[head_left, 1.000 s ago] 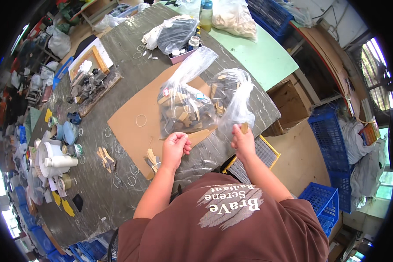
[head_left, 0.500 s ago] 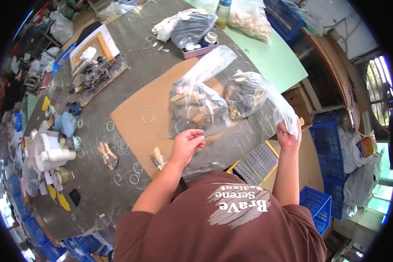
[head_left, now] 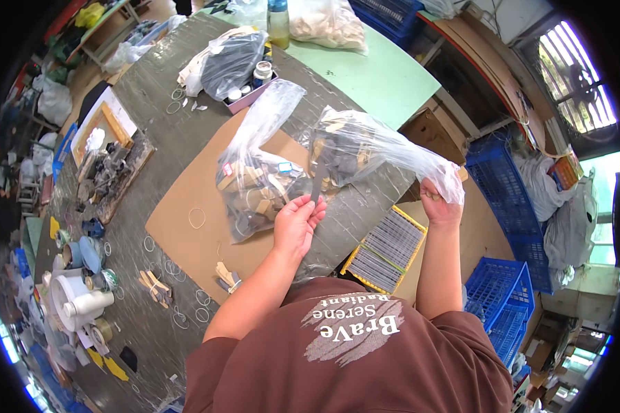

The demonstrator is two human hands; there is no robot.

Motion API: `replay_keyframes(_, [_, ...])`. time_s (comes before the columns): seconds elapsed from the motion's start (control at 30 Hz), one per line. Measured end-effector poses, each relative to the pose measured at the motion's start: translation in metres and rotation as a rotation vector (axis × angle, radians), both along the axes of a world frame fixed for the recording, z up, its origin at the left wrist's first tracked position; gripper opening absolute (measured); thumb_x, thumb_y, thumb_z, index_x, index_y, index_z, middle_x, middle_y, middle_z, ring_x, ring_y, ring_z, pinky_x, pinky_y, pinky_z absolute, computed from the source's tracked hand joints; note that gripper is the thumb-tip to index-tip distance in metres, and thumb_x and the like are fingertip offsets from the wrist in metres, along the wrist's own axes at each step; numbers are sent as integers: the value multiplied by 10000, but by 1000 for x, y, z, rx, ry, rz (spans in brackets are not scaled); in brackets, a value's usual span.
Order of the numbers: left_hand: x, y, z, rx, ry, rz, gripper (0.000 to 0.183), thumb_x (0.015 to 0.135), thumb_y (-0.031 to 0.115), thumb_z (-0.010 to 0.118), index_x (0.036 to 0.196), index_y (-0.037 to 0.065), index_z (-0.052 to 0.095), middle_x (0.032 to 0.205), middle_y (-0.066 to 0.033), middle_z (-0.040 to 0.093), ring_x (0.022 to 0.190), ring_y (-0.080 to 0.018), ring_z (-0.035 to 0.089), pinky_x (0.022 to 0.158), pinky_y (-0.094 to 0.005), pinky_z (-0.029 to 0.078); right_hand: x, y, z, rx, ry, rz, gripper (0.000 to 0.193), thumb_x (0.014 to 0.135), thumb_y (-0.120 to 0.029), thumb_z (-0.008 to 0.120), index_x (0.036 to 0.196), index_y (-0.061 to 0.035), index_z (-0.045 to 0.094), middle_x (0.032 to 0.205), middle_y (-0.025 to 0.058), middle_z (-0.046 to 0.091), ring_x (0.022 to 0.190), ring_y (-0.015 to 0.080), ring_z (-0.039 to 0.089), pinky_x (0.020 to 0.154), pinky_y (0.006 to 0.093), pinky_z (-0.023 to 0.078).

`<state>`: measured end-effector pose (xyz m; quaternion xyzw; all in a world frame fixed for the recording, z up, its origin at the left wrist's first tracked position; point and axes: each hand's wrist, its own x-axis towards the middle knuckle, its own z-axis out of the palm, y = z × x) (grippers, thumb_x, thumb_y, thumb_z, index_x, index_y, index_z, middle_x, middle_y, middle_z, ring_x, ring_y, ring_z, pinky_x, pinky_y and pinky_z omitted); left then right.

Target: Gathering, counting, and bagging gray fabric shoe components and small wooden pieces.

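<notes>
Far left, table edge: white jug (head_left: 76, 306) among tape rolls and small pots, closely packed.

Upper left: wooden frame (head_left: 103, 127) lying flat, with a tray of dark metal parts (head_left: 114, 175) just beside it.

Grey table (head_left: 165, 117): rubber bands scattered loose; small wooden pieces (head_left: 155, 286) near the front edge.

Centre: brown cardboard sheet (head_left: 186, 227) flat on the table, one rubber band (head_left: 197, 218) on it.

On the cardboard: clear plastic bag (head_left: 255, 186) of wooden blocks, its neck standing up and leaning toward the back of the table.

Behind it: pink box (head_left: 244, 96) of small jars, a dark plastic bag heaped over it.

Left hand (head_left: 297, 224): raised just in front of the bag of blocks, fingertips pinched on a thin dark strip (head_left: 315, 184) held upright; the rest of the hand is loosely curled.

Centre right: second clear bag (head_left: 365, 148), holding wooden and dark pieces, lifted off the table and stretched out sideways toward the right.

Right hand (head_left: 439, 206): clenched on the gathered mouth of the second bag, held out past the table's edge.

Below the hands: yellow-rimmed tray (head_left: 386, 248) of grey slats, beside the table.

Back right: green board (head_left: 365, 76) with a bottle and a sack of pale pieces on it.

Far right, floor: blue crates (head_left: 503, 303).
</notes>
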<state>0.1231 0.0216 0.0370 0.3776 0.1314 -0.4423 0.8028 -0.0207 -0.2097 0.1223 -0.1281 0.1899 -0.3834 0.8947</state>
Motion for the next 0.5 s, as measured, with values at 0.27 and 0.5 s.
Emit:
replay_keyframes(0.27, [-3, -9, 3, 77, -31, -53, 109, 860, 19, 535, 963, 2, 504, 934, -140, 610, 801, -197, 619, 696, -289, 525, -4, 2, 15, -36, 139, 15, 150, 885, -170, 529, 988, -60, 515, 917, 45, 594, 673, 151, 538, 449, 258, 358])
replay_keyframes(0.5, [-21, -14, 7, 67, -235, -266, 60, 864, 33, 540, 910, -3, 524, 894, -135, 616, 747, -172, 609, 665, -270, 514, -4, -6, 28, -386, 117, 120, 185, 907, -180, 500, 1021, -43, 547, 935, 39, 569, 683, 107, 507, 430, 236, 314])
